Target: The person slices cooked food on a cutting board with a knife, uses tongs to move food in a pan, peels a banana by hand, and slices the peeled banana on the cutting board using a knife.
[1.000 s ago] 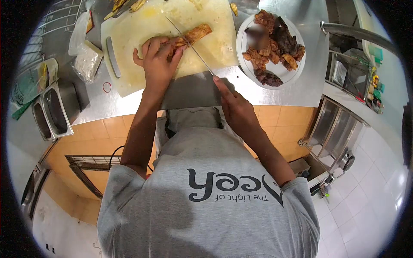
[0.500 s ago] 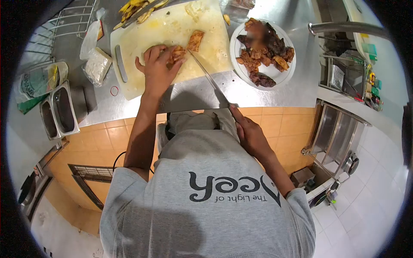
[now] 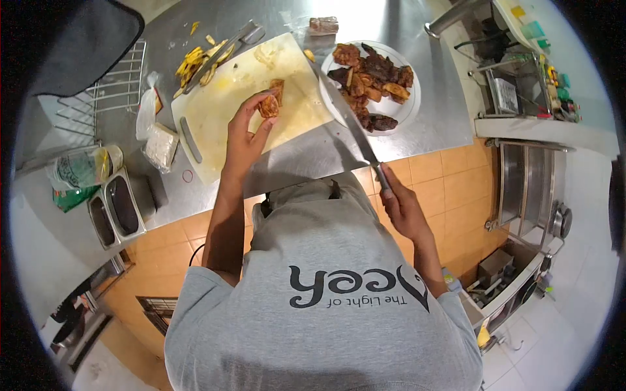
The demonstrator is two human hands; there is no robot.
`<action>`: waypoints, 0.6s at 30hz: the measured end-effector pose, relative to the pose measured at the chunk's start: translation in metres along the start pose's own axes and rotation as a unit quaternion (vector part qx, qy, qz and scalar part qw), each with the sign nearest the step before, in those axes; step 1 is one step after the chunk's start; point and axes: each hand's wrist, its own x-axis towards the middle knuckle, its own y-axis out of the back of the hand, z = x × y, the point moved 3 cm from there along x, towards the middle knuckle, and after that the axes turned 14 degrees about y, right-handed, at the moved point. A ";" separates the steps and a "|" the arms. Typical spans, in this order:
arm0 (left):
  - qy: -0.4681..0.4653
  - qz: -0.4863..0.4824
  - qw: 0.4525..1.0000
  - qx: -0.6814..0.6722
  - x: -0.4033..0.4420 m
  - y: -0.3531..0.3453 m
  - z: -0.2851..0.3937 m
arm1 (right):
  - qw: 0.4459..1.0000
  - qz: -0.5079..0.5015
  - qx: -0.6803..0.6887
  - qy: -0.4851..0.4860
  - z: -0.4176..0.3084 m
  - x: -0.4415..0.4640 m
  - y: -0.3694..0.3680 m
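Between the thumb and fingers of my left hand (image 3: 249, 130) is a reddish-brown cooked piece (image 3: 268, 107), held over the pale cutting board (image 3: 222, 130). Just beyond it on the board lies another browned piece (image 3: 278, 88), partly hidden by the held one. My right hand (image 3: 404, 205) is wrapped round the handle of a long knife (image 3: 355, 127). Its blade points away from me, passing over the left edge of the white plate (image 3: 407, 107). Dark and reddish cooked chunks (image 3: 375, 68) are heaped on that plate.
Yellow peels (image 3: 190, 64) and a metal utensil (image 3: 251, 32) lie by the board's far left edge. A wrapped white block (image 3: 160, 148) sits left of the board, near metal containers (image 3: 122, 203). A wrapped packet (image 3: 323, 26) is at the back, a wire rack (image 3: 124, 85) at the left.
The browned strip on the board has become two separate pieces. My left hand has picked up the nearer one. My right hand has drawn the knife away to the right, off the board.
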 end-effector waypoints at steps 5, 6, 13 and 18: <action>-0.052 -0.045 0.994 -0.081 0.005 -0.022 0.007 | 0.997 0.070 -0.018 -0.039 -0.002 -0.007 0.021; -0.059 -0.048 0.993 -0.086 0.005 -0.025 0.009 | 0.996 0.078 -0.019 -0.045 -0.001 -0.009 0.025; 0.027 -0.089 0.986 -0.138 0.015 -0.053 0.015 | 0.992 0.111 -0.002 -0.068 0.011 -0.024 0.030; 0.240 -0.143 0.912 -0.300 0.018 -0.079 0.003 | 0.986 0.147 0.016 -0.076 0.023 -0.031 0.033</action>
